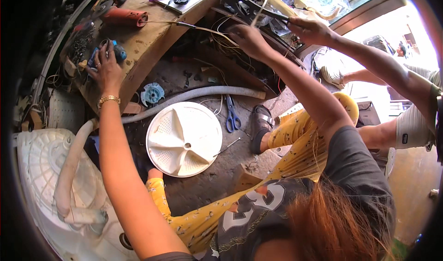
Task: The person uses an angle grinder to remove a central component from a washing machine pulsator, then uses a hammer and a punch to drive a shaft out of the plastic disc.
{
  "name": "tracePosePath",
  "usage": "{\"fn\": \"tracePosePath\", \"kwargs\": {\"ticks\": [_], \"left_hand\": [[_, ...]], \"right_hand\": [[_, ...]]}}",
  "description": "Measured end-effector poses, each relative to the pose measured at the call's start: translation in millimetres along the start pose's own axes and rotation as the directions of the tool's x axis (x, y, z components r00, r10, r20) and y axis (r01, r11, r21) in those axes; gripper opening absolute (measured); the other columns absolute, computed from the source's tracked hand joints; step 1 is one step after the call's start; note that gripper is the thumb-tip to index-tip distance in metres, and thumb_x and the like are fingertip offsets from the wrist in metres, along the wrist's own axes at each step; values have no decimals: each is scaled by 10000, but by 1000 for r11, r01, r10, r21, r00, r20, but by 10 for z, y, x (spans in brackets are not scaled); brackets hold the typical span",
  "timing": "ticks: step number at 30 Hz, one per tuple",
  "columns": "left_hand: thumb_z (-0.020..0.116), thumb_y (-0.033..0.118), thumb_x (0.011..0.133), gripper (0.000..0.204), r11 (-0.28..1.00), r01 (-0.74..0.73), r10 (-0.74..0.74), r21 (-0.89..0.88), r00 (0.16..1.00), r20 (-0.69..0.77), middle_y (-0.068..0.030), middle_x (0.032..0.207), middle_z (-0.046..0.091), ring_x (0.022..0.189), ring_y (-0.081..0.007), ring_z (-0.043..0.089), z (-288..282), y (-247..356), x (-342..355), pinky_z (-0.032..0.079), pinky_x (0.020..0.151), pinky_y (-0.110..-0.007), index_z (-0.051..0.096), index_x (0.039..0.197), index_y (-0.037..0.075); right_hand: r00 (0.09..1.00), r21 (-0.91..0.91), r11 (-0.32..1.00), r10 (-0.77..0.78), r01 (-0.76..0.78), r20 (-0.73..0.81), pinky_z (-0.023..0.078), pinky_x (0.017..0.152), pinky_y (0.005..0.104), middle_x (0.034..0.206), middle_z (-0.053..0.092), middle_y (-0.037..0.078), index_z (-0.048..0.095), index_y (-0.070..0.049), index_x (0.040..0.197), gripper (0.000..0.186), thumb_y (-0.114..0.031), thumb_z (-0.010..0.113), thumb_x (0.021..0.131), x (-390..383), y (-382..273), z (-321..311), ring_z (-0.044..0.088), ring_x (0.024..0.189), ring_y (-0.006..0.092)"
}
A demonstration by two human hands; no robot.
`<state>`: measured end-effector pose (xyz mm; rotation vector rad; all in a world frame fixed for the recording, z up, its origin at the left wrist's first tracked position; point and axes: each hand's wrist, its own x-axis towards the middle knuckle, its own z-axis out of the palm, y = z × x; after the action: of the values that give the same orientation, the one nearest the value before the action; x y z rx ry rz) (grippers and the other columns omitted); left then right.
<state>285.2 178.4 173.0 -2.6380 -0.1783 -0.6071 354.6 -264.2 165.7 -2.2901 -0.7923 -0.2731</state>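
My left hand (pixel 106 64), a gold bracelet at its wrist, curls over a blue device (pixel 120 53) near the wooden bench's left end. What kind of device it is, I cannot make out. Farther right, my right hand (pixel 249 40) is closed at the lower end of a thin pale strip (pixel 260 10), beside the bench's side. A cord (pixel 210 29) runs toward it from a red cylinder (pixel 124 17) lying on the bench. Close by, another person's hand (pixel 311 31) grips a long black-handled tool (pixel 258 4).
On the floor lie a white ribbed washing-machine pulsator (pixel 184 138), blue-handled scissors (pixel 232 118), a screwdriver (pixel 227 147), a grey corrugated hose (pixel 194 93) and a light-blue round part (pixel 152 94). A large white tub part (pixel 41 168) stands at the left. The bench (pixel 138 48) spans the top left.
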Motion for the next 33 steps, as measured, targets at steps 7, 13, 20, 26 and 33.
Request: {"fn": "tracePosePath", "kwargs": {"ticks": [7,13,20,26,33], "left_hand": [[579,119,831,529,811,-28,-116,-584,971,-208,-162,1333,518,1265,-367,478,-740,1053,-688,359,1073,-549,524,1358,106],[667,92,807,445,352,115,-116,-929,990,78,-161,1187,579,1160,-348,543,-852,1789,-1561,433,1013,-443,597,1245,63],[631,178,925,403,-438,417,-71,-796,867,494,-139,1201,623,1110,-246,600,-734,2979,-1402,466,993,-364,574,1297,34],[543,168,976,294,-752,588,294,-299,705,646,-43,1165,629,1029,-111,591,-748,3333,-1111,469,856,-296,590,1256,95],[477,291,1061,207,-951,301,180,-73,731,658,-64,1132,689,987,-184,643,-596,3531,-955,527,840,-332,587,1135,131]], "right_hand": [[950,-293,907,312,-303,-18,429,1053,503,1425,479,272,397,-12,1455,662,-342,624,929,-755,973,373,516,1249,447],[706,-385,804,587,-453,396,286,1044,729,1458,492,144,584,-271,1344,460,-475,593,932,-562,323,398,481,1317,377],[941,-551,826,274,-123,199,311,1025,705,1307,520,102,763,-227,1036,265,-412,604,931,-502,-199,-3,409,1303,328],[948,-431,886,269,-173,171,431,852,511,1115,589,65,766,-173,875,168,-302,668,832,-843,-290,250,499,1118,316],[997,147,986,79,-79,8,490,819,460,977,637,151,720,-80,971,169,-188,636,870,-1087,-61,422,600,968,366]]}}
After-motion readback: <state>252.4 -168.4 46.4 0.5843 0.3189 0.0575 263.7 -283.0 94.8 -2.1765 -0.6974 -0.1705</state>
